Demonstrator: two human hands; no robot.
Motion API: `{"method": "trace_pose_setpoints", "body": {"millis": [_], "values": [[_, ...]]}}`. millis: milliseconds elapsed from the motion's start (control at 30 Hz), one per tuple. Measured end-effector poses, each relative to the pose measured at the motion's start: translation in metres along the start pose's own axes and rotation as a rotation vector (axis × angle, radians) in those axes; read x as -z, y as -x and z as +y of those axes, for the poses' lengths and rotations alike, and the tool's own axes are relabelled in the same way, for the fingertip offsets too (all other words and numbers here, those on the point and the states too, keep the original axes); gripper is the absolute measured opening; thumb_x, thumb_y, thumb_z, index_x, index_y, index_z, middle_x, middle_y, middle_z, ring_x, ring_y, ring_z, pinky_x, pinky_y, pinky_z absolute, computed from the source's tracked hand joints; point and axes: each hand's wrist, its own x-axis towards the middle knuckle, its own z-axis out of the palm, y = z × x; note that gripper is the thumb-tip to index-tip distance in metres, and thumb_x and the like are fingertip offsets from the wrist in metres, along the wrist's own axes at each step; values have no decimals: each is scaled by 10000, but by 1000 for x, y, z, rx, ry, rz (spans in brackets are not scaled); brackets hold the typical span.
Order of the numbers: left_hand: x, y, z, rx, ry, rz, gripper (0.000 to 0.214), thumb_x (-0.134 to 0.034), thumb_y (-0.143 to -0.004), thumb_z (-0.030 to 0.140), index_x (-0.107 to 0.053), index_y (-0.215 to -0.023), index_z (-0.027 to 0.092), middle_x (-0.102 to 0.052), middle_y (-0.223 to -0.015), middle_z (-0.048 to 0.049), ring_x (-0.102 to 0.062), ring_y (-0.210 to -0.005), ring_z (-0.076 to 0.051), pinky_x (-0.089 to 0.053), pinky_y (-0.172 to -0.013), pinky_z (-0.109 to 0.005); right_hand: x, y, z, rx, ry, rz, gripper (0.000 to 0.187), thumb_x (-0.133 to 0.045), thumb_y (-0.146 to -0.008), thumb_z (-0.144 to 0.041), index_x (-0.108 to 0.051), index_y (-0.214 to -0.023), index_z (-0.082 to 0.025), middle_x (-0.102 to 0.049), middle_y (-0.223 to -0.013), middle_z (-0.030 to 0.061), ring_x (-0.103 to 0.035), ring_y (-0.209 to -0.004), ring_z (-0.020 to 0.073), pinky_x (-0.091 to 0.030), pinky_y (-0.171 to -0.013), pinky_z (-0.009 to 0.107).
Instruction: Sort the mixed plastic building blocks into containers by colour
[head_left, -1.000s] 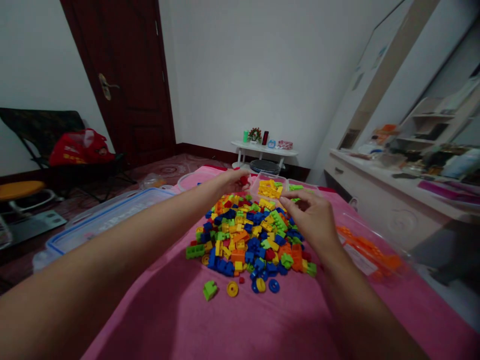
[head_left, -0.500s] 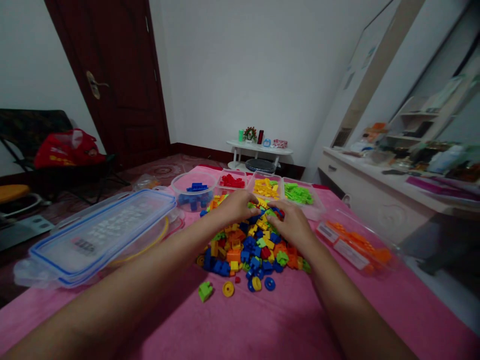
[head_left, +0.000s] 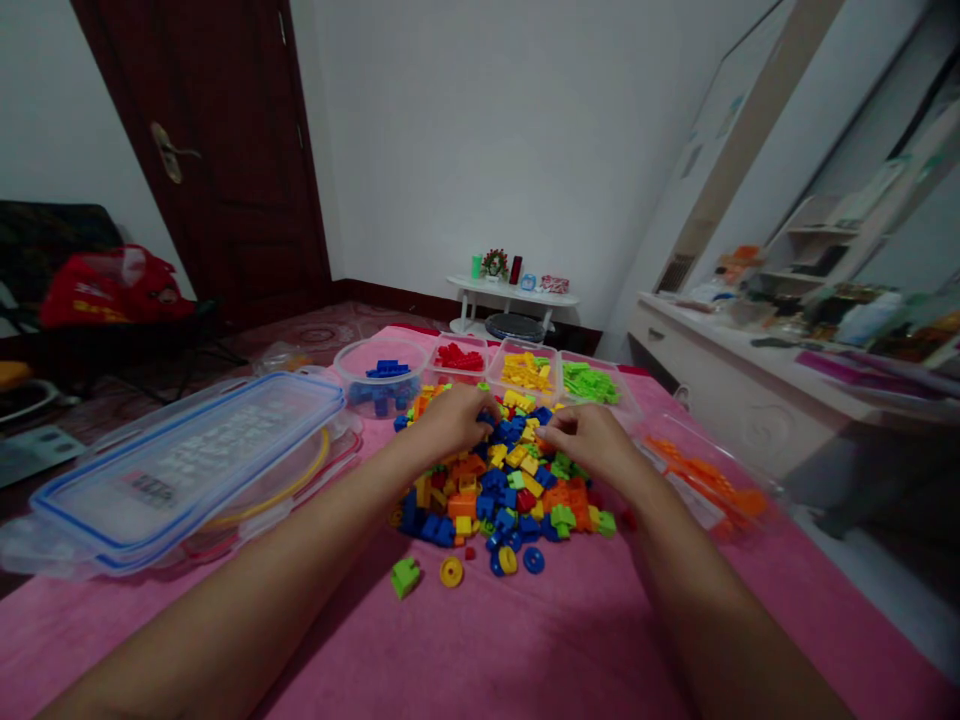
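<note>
A heap of mixed toy building bricks (head_left: 517, 480) in blue, yellow, orange, green and red lies between my hands. Over its far left part, my left hand (head_left: 457, 420) has its fingers curled down and closed; what they hold, if anything, is hidden. My right hand (head_left: 592, 437) is at the heap's right side, thumb and fingers drawn together in a pinch. Whatever is between those fingertips is too small to name. In front of the heap lie a green brick (head_left: 405, 577), a yellow wheel (head_left: 451, 572) and a blue wheel (head_left: 533, 560).
Behind the heap stand a round tub (head_left: 352, 365) of blue bricks and clear boxes of red bricks (head_left: 459, 357), yellow bricks (head_left: 527, 371) and green bricks (head_left: 590, 382). A box with orange bricks (head_left: 709, 480) is at right. Stacked lids (head_left: 187, 470) lie at left.
My hands have moved apart slightly, the left one leftward and the right one rightward. Their fingers have curled in more. The whole view has shifted a little.
</note>
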Motion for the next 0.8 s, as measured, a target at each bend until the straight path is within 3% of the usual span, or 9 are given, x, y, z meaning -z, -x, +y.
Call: {"method": "trace_pose_setpoints", "body": {"millis": [67, 200, 333, 500, 600, 800], "values": [[3, -1, -6, 20, -11, -7, 313, -582, -725, 243, -694, -1017, 224, -691, -949, -51, -606, -843, -187, -447, -733, -264, -9, -1, -3, 53, -9, 48, 166, -577, -758, -280, -711, -782, -186, -689, -760, 32, -607, -707, 164, -445, -639, 264], [7, 0, -15, 21, -61, -69, 371, -586, -696, 241, -683, -1054, 243, -687, -977, -60, -608, -871, -201, -442, -751, -268, -31, 0, -12, 245, -4, 80, 421, -552, -756, -136, -620, -1166, -198, -601, -1226, 85, -529, -1125, 219, -383, -975, 380], [7, 3, -17, 32, -127, -52, 367, -574, -693, 229, -683, -1042, 262, -683, -1009, -59, -606, -923, -222, -441, -781, -287, -38, 2, -19, 308, 13, 10, 449, -514, -784, -88, -591, -1209, -209, -600, -1222, 73, -516, -1130, 206, -372, -985, 374], [6, 1, -15, 62, -50, 58, 335, -596, -697, 224, -675, -1022, 231, -674, -1001, -58, -593, -942, -216, -442, -807, -287, -32, 5, -23, 236, 82, 46, 324, -594, -781, -184, -646, -1099, -212, -650, -1077, 69, -560, -1023, 210, -415, -893, 346], [9, -2, -11, 102, 211, 87, 311, -611, -712, 235, -657, -1017, 196, -660, -895, -52, -600, -839, -189, -471, -741, -280, -32, 5, -23, 164, 110, 83, 306, -594, -782, -223, -652, -1081, -205, -655, -1056, 69, -588, -951, 203, -435, -821, 316], [19, -1, 6, 456, 1273, -49, 269, -477, -827, 185, -550, -1084, 155, -616, -861, -44, -619, -635, -105, -483, -527, -199, -26, 0, -18, 47, 67, 180, 209, -560, -777, -221, -699, -932, -204, -706, -915, 32, -618, -817, 172, -438, -744, 270]]}}
